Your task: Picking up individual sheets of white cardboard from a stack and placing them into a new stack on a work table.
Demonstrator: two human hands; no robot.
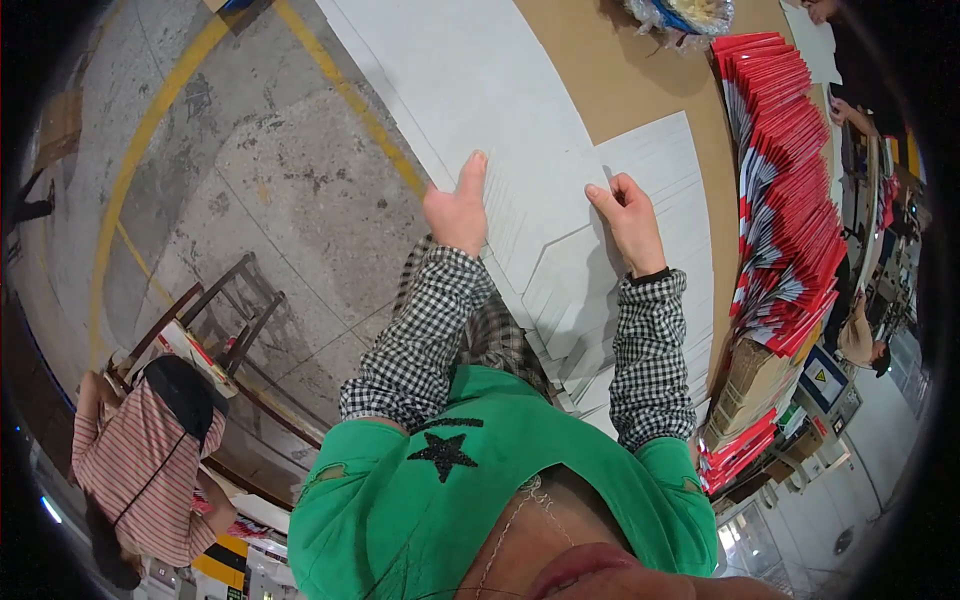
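Observation:
A thick stack of white flat cardboard sheets [560, 250] lies on a brown table [560, 60]. My left hand [458, 208] rests flat on the stack's left edge, thumb and fingers pointing away from me. My right hand [628, 218] pinches the edge of the top white sheet [560, 190] between thumb and fingers, lifting it slightly. Both forearms wear black-and-white checked sleeves under a green top.
A long fanned row of red, white and black flat packs [790, 180] runs along the table's right side. A plastic-wrapped bundle [680, 15] lies at the far end. A person in a striped shirt [140, 460] sits lower left beside a wooden stool [215, 320]. Concrete floor with yellow lines [150, 120] is at left.

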